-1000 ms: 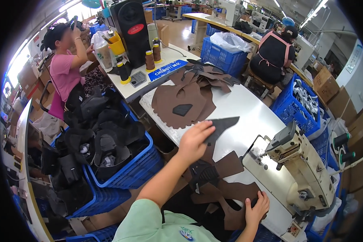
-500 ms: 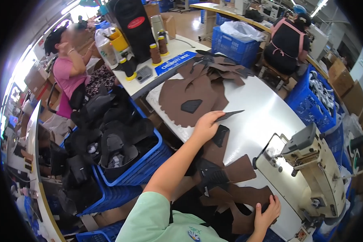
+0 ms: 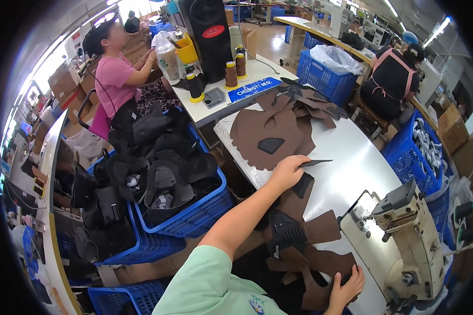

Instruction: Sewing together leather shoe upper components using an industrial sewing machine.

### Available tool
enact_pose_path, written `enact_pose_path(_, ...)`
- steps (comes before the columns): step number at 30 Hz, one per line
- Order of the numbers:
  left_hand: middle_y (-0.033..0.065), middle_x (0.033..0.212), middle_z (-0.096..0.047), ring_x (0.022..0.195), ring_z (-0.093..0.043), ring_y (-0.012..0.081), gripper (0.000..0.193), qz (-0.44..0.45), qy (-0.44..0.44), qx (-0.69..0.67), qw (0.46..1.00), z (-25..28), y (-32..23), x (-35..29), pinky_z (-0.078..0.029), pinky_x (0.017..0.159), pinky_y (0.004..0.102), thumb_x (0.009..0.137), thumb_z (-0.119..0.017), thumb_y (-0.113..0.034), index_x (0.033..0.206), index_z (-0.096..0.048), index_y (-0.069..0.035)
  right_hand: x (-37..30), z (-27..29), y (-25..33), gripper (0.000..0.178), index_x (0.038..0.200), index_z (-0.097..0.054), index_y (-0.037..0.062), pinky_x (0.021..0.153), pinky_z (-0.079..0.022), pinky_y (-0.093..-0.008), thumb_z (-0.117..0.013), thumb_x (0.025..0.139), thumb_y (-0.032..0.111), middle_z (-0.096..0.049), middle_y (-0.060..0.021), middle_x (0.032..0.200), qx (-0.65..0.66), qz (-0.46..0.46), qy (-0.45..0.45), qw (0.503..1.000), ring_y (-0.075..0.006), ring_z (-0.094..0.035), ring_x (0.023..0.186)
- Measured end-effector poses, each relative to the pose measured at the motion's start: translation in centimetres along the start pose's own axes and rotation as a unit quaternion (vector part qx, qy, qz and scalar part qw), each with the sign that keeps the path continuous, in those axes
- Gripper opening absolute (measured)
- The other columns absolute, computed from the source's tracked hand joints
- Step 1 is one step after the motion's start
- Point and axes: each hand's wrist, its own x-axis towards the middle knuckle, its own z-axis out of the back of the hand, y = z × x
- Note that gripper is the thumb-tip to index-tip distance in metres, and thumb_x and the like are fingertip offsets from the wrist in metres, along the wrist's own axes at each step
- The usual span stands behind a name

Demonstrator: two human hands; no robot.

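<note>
My left hand reaches over the table and pinches a thin, flat black piece by its near end; the piece points right and is seen nearly edge-on. Just below that hand, a brown strip with a black patch lies at the table's edge. Closer to me is a joined brown-and-black shoe upper, partly hanging over my lap. My right hand grips its right edge, thumb and fingers on the brown material. Beyond my left hand, large brown cut pieces are spread out, with a loose black patch on top.
A sewing machine stands at the right. Blue crates of black shoe parts are on the left. Thread spools stand on the far table. One person sits at the far left, another at the far right.
The whole view has shifted, so most things sit further right and lower. The black piece in my left hand looks more level. My right hand stays on the shoe upper.
</note>
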Motion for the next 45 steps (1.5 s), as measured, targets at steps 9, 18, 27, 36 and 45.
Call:
enact_pose_path(9, 0.0125, 0.116, -0.067, 0.11, -0.062, 0.0313, 0.036, 0.028, 0.014, 0.008, 0.999, 0.2, -0.5, -0.1, -0.048, 0.095, 0.0373, 0.076, -0.056, -0.003, 0.11, -0.069, -0.006, -0.1, -0.2, -0.1, 0.059, 0.13, -0.052, 0.0039, 0.109, -0.025, -0.0511, -0.062, 0.088, 0.043, -0.049, -0.0156, 0.139, 0.004, -0.001, -0.015, 1.0, -0.0367, -0.04, 0.131)
enact_pose_path(18, 0.015, 0.116, -0.068, 0.11, -0.063, 0.0309, 0.038, 0.004, 0.035, 0.027, 0.999, -0.2, 0.7, 0.0, -0.049, 0.097, 0.036, 0.071, -0.055, 0.001, 0.105, -0.071, -0.004, 0.3, 0.3, 0.5, 0.064, 0.127, -0.055, 0.0048, 0.106, -0.028, -0.0523, -0.066, 0.082, 0.048, -0.05, -0.0177, 0.134, 0.037, -0.016, -0.006, 0.999, -0.0389, -0.042, 0.127)
enact_pose_path(27, 0.0148, 0.116, -0.068, 0.115, -0.062, 0.0279, 0.041, -0.008, 0.057, 0.034, 0.998, 0.0, 1.6, -0.1, -0.044, 0.103, 0.0345, 0.072, -0.052, 0.008, 0.107, -0.07, -0.002, 0.8, 1.0, 1.1, 0.063, 0.128, -0.057, 0.0111, 0.105, -0.03, -0.0508, -0.073, 0.076, 0.044, -0.051, -0.0128, 0.136, 0.049, -0.052, 0.004, 0.997, -0.0359, -0.043, 0.126)
enact_pose_path(36, 0.0105, 0.109, -0.07, 0.1, -0.064, 0.0155, 0.031, 0.118, -0.016, -0.012, 0.993, 0.5, -1.5, 0.0, -0.047, 0.092, 0.0263, 0.093, -0.057, -0.003, 0.123, -0.065, 0.001, 0.8, 0.6, 0.2, 0.059, 0.125, -0.059, 0.0114, 0.1, -0.032, -0.048, -0.069, 0.079, 0.046, -0.052, -0.0095, 0.134, 0.063, -0.045, -0.012, 0.997, -0.0326, -0.046, 0.123)
enact_pose_path(45, 0.0202, 0.114, -0.068, 0.112, -0.065, 0.0349, 0.05, -0.374, 0.223, 0.091, 0.896, 0.8, -14.0, -7.6, -0.052, 0.096, 0.0429, 0.063, -0.056, -0.003, 0.111, -0.07, 0.003, 1.8, 1.2, 0.1, 0.056, 0.123, -0.062, 0.012, 0.103, -0.032, -0.0458, -0.069, 0.079, 0.047, -0.052, -0.0085, 0.135, 0.072, -0.046, 0.006, 0.996, -0.0298, -0.044, 0.126)
